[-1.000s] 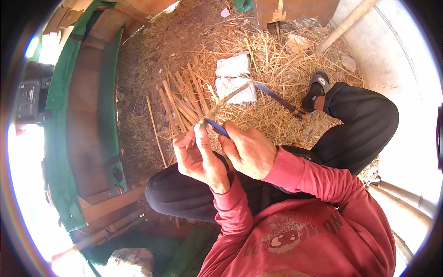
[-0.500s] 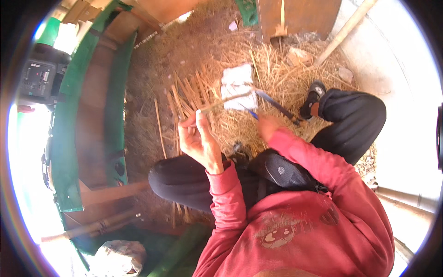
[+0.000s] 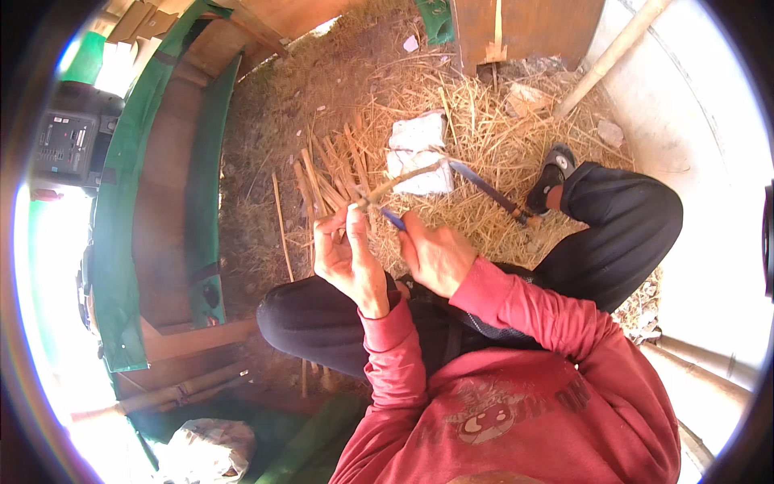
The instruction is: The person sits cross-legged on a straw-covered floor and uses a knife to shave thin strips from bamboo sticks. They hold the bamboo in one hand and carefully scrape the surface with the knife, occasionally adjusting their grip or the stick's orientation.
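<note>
My left hand [image 3: 353, 262] pinches a thin wooden stick [image 3: 407, 175] between thumb and fingers. The stick slants up to the right, over a white slab-like thing [image 3: 417, 133] on the straw. My right hand [image 3: 441, 254] is closed round a small blue knife [image 3: 393, 219], its front end close to the stick just beyond my left fingertips. Whether the blade touches the wood I cannot tell. A larger long-bladed knife [image 3: 486, 187] with a dark handle lies past my right hand, its blade tip by the stick's far end.
Several split wood pieces [image 3: 326, 177] lie on the straw [image 3: 476, 129], left of the white slab. A green-edged bench frame [image 3: 121, 242] stands at the left. A wooden panel [image 3: 524, 36] stands at the back, with a pole [image 3: 609, 60] leaning near the pale wall.
My right hand has moved left and nearer to me, bringing the blue knife to the stick beside my left fingers. My left hand has stayed nearly in place, still pinching the stick.
</note>
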`<action>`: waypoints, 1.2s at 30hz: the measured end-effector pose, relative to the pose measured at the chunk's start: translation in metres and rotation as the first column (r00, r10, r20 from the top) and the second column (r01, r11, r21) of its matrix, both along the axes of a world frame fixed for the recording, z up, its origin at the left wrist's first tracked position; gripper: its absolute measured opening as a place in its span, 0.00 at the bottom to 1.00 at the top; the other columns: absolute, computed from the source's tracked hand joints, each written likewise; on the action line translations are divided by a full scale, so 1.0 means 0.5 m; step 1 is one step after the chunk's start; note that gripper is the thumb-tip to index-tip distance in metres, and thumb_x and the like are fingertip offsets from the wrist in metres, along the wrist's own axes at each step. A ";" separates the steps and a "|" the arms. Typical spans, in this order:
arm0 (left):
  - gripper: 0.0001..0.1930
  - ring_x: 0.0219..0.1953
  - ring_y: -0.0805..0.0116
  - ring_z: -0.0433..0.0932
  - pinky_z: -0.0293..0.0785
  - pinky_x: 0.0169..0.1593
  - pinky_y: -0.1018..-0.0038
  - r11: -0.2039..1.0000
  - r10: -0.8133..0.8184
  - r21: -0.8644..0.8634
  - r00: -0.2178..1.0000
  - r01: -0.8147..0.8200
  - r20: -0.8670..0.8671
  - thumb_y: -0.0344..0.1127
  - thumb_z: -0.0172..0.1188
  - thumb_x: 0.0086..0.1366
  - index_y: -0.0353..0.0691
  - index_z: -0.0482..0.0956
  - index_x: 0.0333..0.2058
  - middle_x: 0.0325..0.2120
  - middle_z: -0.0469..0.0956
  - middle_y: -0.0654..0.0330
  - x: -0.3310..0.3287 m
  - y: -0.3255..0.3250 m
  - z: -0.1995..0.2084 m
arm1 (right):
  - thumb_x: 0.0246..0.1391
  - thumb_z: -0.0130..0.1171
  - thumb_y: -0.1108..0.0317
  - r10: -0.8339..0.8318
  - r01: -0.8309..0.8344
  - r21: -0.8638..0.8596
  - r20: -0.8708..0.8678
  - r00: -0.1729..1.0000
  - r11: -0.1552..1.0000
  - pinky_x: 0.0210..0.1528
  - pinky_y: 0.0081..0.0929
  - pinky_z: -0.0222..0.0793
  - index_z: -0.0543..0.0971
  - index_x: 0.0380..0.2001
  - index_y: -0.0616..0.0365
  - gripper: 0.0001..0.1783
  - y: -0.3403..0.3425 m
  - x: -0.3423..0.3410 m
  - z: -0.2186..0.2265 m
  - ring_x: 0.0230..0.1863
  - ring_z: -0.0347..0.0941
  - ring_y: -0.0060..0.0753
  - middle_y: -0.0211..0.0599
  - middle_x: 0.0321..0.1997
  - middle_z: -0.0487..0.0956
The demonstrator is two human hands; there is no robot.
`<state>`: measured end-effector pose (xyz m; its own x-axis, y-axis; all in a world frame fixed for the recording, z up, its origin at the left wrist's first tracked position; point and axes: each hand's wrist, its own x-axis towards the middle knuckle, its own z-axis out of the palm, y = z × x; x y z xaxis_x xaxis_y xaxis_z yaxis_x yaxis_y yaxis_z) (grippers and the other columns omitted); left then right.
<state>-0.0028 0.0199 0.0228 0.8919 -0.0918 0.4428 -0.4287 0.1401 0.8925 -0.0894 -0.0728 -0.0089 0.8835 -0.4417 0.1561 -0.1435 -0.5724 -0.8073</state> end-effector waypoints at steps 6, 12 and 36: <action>0.07 0.39 0.68 0.81 0.78 0.45 0.72 0.998 0.023 0.063 0.999 -0.025 0.028 0.33 0.61 0.68 0.34 0.78 0.38 0.37 0.80 0.53 0.002 0.005 -0.006 | 0.64 0.48 0.64 0.013 -0.012 -0.021 0.053 0.999 1.000 0.18 0.53 0.67 0.69 0.40 0.60 0.10 -0.029 -0.003 -0.030 0.15 0.72 0.61 0.53 0.11 0.72; 0.07 0.40 0.70 0.80 0.78 0.45 0.74 0.985 -0.051 0.167 0.996 0.038 0.078 0.31 0.60 0.68 0.33 0.80 0.40 0.37 0.80 0.58 -0.001 0.000 0.004 | 0.64 0.50 0.64 -0.078 0.079 0.035 -0.046 0.996 0.996 0.18 0.54 0.66 0.69 0.40 0.61 0.10 -0.034 0.015 -0.055 0.16 0.72 0.62 0.54 0.11 0.70; 0.05 0.36 0.75 0.77 0.73 0.43 0.79 0.998 -0.058 0.019 0.998 0.058 -0.031 0.26 0.62 0.66 0.32 0.79 0.38 0.36 0.81 0.58 -0.010 0.002 0.006 | 0.64 0.51 0.63 -0.010 0.002 0.031 0.250 0.968 1.000 0.21 0.53 0.66 0.70 0.40 0.64 0.13 0.008 -0.028 0.021 0.19 0.73 0.64 0.58 0.15 0.73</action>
